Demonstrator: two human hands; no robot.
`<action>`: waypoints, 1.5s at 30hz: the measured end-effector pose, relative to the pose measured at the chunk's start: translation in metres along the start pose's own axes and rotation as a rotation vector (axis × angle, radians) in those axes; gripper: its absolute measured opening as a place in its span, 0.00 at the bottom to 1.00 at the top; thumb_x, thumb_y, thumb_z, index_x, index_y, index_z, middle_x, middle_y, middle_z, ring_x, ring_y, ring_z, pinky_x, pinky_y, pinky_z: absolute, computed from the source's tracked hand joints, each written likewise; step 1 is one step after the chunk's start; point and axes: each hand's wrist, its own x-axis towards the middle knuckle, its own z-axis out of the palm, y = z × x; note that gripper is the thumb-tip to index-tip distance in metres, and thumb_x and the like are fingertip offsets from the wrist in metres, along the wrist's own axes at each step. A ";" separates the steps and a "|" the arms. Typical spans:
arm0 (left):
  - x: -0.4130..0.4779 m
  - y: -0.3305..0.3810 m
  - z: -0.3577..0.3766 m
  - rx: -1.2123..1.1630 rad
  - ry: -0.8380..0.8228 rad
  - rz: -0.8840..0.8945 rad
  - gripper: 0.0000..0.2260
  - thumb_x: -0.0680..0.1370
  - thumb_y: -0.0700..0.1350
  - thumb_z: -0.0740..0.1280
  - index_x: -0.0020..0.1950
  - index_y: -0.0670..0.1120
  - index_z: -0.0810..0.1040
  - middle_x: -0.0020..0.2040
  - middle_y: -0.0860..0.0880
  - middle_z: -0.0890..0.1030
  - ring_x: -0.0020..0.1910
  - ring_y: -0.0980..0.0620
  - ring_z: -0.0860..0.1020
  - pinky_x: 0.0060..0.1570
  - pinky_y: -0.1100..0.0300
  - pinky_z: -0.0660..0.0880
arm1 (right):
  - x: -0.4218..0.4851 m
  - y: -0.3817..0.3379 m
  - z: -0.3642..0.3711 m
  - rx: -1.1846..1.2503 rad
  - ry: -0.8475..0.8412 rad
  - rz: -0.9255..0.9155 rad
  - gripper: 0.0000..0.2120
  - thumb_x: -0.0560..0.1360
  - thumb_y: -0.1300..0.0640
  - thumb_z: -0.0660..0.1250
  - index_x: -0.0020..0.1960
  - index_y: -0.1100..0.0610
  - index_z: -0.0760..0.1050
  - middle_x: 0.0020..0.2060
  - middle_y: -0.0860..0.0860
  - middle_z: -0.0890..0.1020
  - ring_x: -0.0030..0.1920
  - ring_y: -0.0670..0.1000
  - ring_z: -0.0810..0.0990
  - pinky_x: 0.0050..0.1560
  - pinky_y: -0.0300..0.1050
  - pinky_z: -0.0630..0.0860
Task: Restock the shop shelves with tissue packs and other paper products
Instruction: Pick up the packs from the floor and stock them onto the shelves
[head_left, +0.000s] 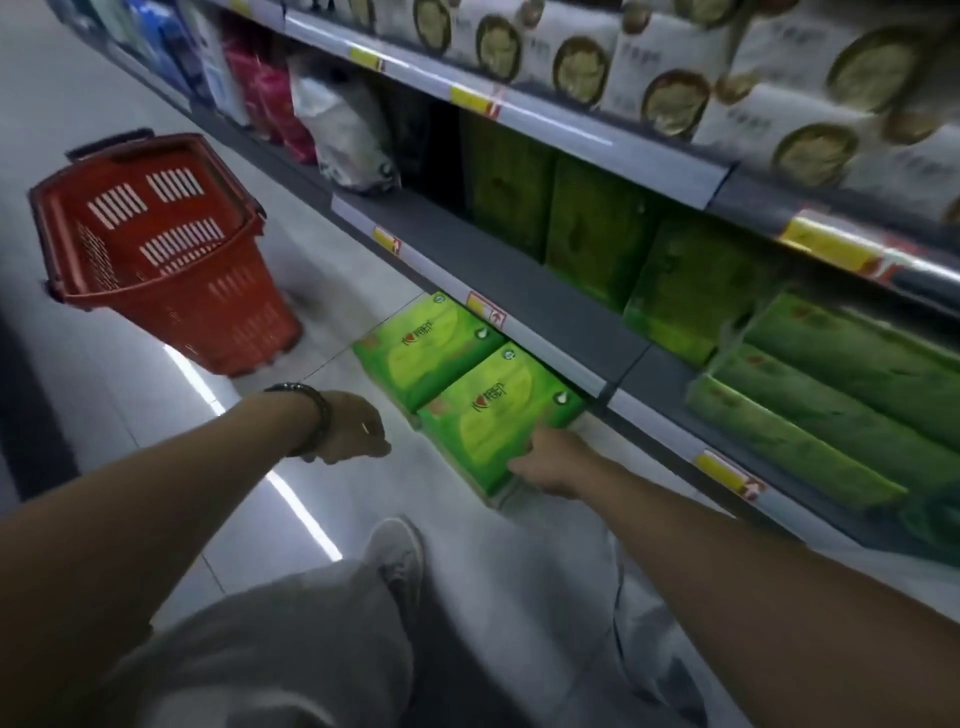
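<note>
Green tissue pack lies against fingers of right hand.

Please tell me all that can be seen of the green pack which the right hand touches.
The green pack is a flat, box-shaped bundle in shiny plastic wrap, bright green with a paler oval, red writing and small round marks at two corners. It lies flat, low down, partly under a shelf edge, side by side with a second green pack. The right hand touches its near corner; a grip cannot be confirmed.
</note>
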 end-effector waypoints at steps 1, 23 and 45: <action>0.022 -0.006 -0.001 -0.043 0.002 -0.020 0.15 0.79 0.62 0.66 0.61 0.56 0.79 0.48 0.45 0.84 0.42 0.47 0.82 0.43 0.54 0.83 | 0.017 0.002 0.005 0.082 -0.007 0.047 0.21 0.83 0.50 0.68 0.69 0.62 0.75 0.62 0.62 0.80 0.62 0.65 0.81 0.52 0.52 0.80; 0.292 -0.006 0.114 -0.369 0.383 0.103 0.54 0.55 0.68 0.82 0.78 0.57 0.66 0.67 0.46 0.64 0.63 0.41 0.64 0.65 0.46 0.71 | 0.195 0.041 0.151 1.103 0.042 0.360 0.38 0.53 0.45 0.87 0.62 0.50 0.84 0.52 0.45 0.90 0.54 0.53 0.89 0.55 0.64 0.86; 0.270 0.043 0.021 -1.144 0.449 0.458 0.43 0.60 0.64 0.82 0.70 0.68 0.67 0.70 0.51 0.75 0.71 0.47 0.73 0.65 0.52 0.77 | 0.168 0.023 0.017 0.965 0.552 0.114 0.43 0.58 0.48 0.87 0.69 0.46 0.74 0.55 0.47 0.88 0.53 0.51 0.87 0.56 0.54 0.85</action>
